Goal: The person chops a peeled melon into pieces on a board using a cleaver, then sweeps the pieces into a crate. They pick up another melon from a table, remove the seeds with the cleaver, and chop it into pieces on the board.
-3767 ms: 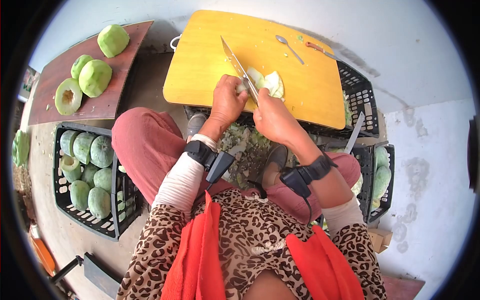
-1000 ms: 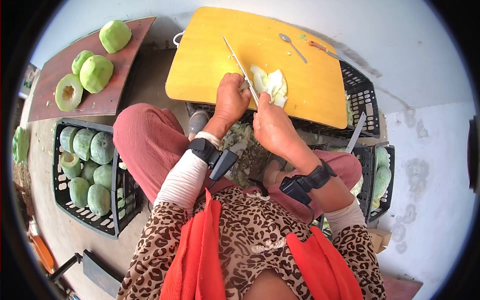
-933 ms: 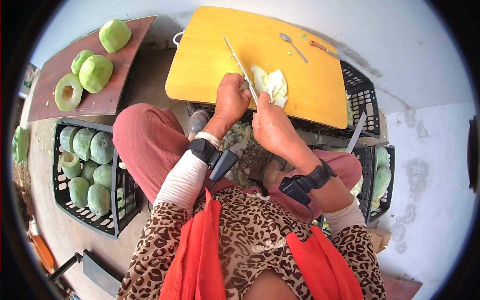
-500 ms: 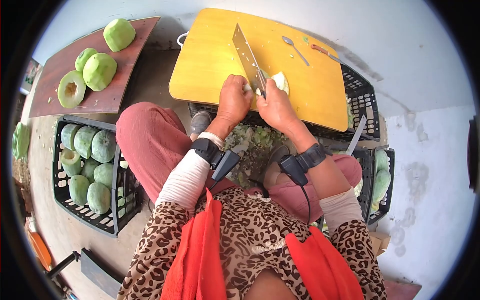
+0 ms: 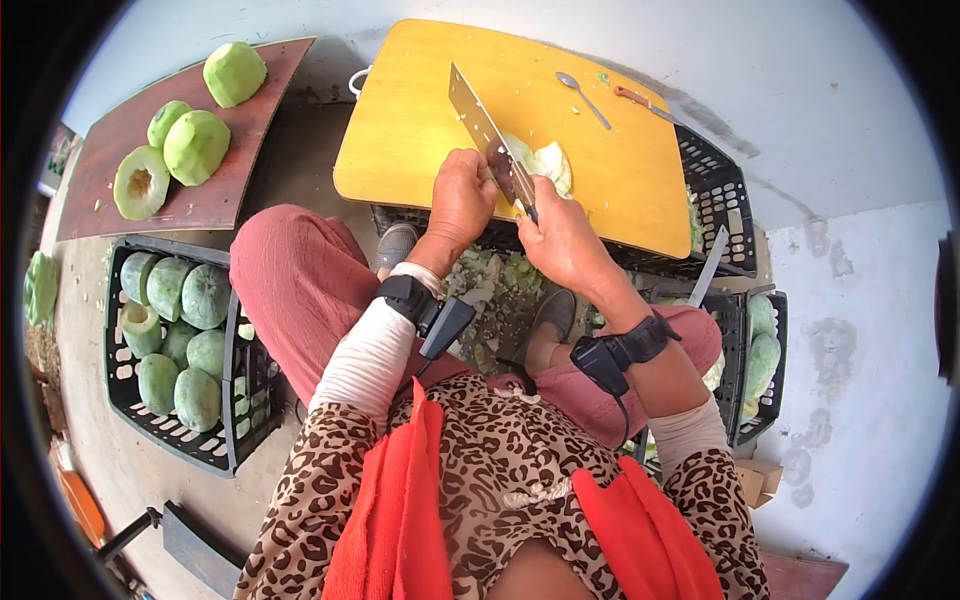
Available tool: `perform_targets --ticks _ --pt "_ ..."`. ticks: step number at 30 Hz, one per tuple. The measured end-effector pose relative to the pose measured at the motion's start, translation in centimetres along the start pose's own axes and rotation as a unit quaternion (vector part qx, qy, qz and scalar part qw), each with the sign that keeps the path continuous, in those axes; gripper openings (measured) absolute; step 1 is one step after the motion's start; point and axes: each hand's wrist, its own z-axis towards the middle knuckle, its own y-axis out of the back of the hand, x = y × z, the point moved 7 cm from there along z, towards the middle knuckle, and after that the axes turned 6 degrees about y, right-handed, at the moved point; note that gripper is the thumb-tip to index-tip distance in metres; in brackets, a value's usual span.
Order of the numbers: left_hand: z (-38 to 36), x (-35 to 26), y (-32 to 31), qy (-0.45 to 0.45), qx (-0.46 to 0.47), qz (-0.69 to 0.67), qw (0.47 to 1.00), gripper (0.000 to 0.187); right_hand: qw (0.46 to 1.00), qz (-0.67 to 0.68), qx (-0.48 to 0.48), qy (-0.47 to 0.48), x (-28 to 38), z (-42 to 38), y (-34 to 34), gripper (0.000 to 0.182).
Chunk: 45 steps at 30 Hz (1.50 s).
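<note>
My right hand (image 5: pixel 565 230) is wrapped around the handle of a cleaver (image 5: pixel 485 125), whose broad blade stands on edge and points away to the upper left, with pale bits stuck to it. Just left of the blade, my left hand (image 5: pixel 463 195) is closed with its fingers curled at the near edge of the yellow board (image 5: pixel 400 120). Whatever those fingers hold is hidden. Pale green-white melon pieces (image 5: pixel 553 168) lie on the board immediately right of the blade, partly covered by it.
A spoon (image 5: pixel 583 98) and a brown-handled knife (image 5: pixel 645 103) lie on the board's far right. Peeled melons (image 5: pixel 197 147) rest on a dark red board (image 5: pixel 245 150) at left. A black crate (image 5: pixel 170 425) holds green melons (image 5: pixel 203 296). Another blade (image 5: pixel 709 267) sticks up at right.
The cleaver and my right hand have shifted slightly down and right, and the blade has tilted. More of the pale pieces shows. My left hand has barely moved.
</note>
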Motion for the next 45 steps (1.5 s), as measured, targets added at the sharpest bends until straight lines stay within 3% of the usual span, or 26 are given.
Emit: perform_targets --ticks 14,22,25,26,28,34,37,45 --pt "0.2 -0.5 0.2 0.017 0.020 -0.015 1.000 0.014 0.998 -0.036 0.053 0.014 0.8 2.3 -0.6 0.019" --pt "0.0 -0.6 0.0 -0.018 -0.011 0.011 1.000 0.015 0.999 -0.030 -0.032 0.001 -1.9 3.6 -2.1 0.026" --pt "-0.1 -1.2 0.1 -0.046 -0.018 0.037 0.998 0.017 0.998 0.019 -0.058 -0.020 -3.4 3.5 -1.5 0.037" --pt "0.0 -1.2 0.1 -0.053 -0.022 0.043 0.997 0.018 0.995 -0.005 -0.097 0.015 -4.6 3.6 -1.8 0.044" --pt "0.1 -1.0 0.0 -0.066 -0.030 0.056 0.996 0.022 0.991 0.084 -0.101 -0.039 -4.9 3.3 -1.0 0.042" --pt "0.7 0.1 0.4 0.088 -0.009 -0.025 0.996 0.031 0.899 0.393 -0.128 -0.146 -4.8 2.1 0.7 0.025" --pt "1.0 -1.2 0.9 0.085 0.005 -0.067 0.994 0.030 0.888 0.411 -0.132 -0.160 -5.3 1.4 1.3 0.016" --pt "0.7 -0.1 -2.3 0.266 0.125 -0.258 0.920 0.035 0.884 0.439 -0.108 -0.120 -4.0 0.1 1.4 0.016"
